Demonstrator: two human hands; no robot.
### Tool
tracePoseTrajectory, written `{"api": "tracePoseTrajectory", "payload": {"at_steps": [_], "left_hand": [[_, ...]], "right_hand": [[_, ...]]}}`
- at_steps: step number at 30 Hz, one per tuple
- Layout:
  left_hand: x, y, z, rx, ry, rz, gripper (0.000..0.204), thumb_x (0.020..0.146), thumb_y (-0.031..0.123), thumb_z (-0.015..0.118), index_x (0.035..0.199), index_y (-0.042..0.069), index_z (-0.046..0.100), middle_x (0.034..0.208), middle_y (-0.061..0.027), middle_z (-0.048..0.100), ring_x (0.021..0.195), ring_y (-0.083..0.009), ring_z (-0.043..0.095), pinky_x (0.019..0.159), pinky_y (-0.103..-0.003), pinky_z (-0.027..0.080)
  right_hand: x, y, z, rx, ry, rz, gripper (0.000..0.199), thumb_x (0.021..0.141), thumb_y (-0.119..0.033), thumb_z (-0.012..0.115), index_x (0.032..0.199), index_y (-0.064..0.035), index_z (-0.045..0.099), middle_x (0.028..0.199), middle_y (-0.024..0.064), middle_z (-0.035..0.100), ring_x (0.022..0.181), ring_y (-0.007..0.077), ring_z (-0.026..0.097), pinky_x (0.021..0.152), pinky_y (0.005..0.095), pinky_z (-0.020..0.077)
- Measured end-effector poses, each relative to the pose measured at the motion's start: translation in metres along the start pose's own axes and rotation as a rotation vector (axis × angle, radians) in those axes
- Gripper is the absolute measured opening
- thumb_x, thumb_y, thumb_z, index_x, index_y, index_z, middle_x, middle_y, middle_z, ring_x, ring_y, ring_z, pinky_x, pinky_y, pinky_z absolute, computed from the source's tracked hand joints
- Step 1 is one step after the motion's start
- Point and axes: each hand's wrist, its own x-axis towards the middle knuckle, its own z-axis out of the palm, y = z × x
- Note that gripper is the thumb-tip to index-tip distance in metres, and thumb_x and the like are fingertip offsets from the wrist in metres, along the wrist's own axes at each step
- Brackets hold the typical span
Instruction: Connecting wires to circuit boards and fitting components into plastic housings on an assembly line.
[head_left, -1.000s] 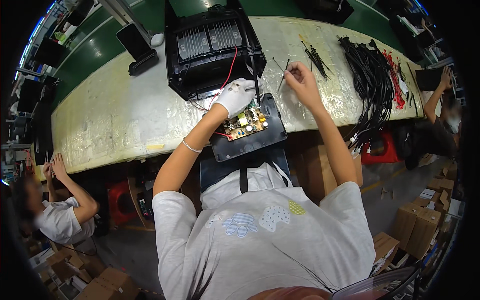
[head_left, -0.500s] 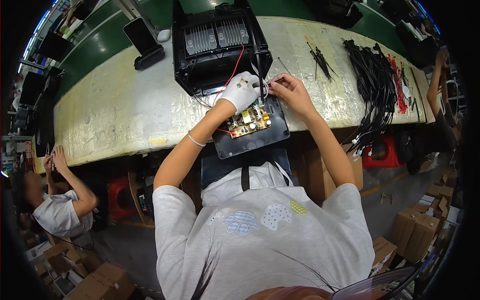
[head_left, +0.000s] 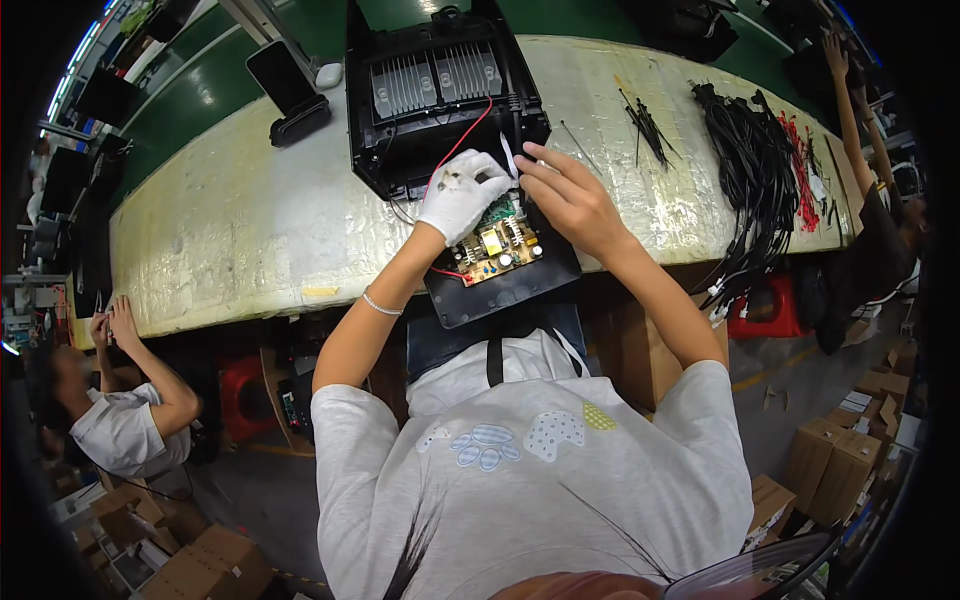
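My left hand, in a white glove with dark smudges, is over the far left part of a circuit board. Its fingers are curled together, and what they hold is hidden. At its fingertips a pale flat strip stands up. My bare right hand is just to the right, fingers stretched toward the strip and apart. The board, tan with a green part, lies on a black panel at the table's near edge. Beyond it stands a black housing with metal heat sinks and a red wire.
Black cable ties lie to the right, then a bundle of black cables and red wires. A phone leans on a stand at the back left. Co-workers sit on either side. A red stool is below the table.
My right hand has come away from the left fingertips, its fingers straightening out. The left hand has shifted slightly left and nearer. The pale strip now stands more upright between them.
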Motion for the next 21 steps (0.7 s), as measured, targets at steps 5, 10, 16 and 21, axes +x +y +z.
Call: {"api": "tracePoseTrajectory", "payload": {"at_steps": [5,10,16,21], "left_hand": [[-0.009,0.014,-0.018,-0.086,-0.017,0.063,0.010,0.085,0.013,0.065,0.087,0.004,0.068,0.092,-0.0089,0.062,0.090,-0.0264,0.062,0.078,-0.037,0.051],[0.010,0.018,0.000,-0.239,0.160,0.307,0.008,0.085,0.004,0.067,0.091,0.002,0.061,0.091,-0.0108,0.060,0.086,-0.0257,0.063,0.077,-0.033,0.051],[0.014,0.024,0.004,-0.067,0.132,0.391,0.019,0.081,-0.004,0.063,0.098,0.005,0.064,0.090,-0.0113,0.063,0.084,-0.0300,0.064,0.074,-0.034,0.053],[-0.001,0.027,0.003,0.214,0.199,0.434,0.038,0.074,-0.001,0.061,0.110,0.010,0.063,0.096,-0.0077,0.064,0.089,-0.0261,0.063,0.076,-0.034,0.053]], "right_hand": [[-0.006,0.002,0.017,0.040,0.001,0.036,0.020,0.077,0.002,0.065,0.097,0.0018,0.065,0.116,0.0121,0.067,0.116,0.0297,0.061,0.093,0.0395,0.0513],[-0.011,-0.009,0.029,0.092,0.159,0.259,0.022,0.072,0.006,0.069,0.093,-0.0005,0.065,0.111,0.0116,0.066,0.106,0.0309,0.059,0.089,0.0395,0.0491],[-0.021,-0.006,0.024,0.243,0.208,0.558,0.018,0.073,0.003,0.074,0.088,-0.0018,0.067,0.097,0.0103,0.062,0.095,0.0281,0.056,0.082,0.0354,0.0456],[-0.025,0.003,0.017,0.321,0.203,0.601,0.015,0.075,0.001,0.073,0.089,-0.0019,0.068,0.095,0.0089,0.063,0.095,0.0244,0.057,0.082,0.0330,0.0454]]}}
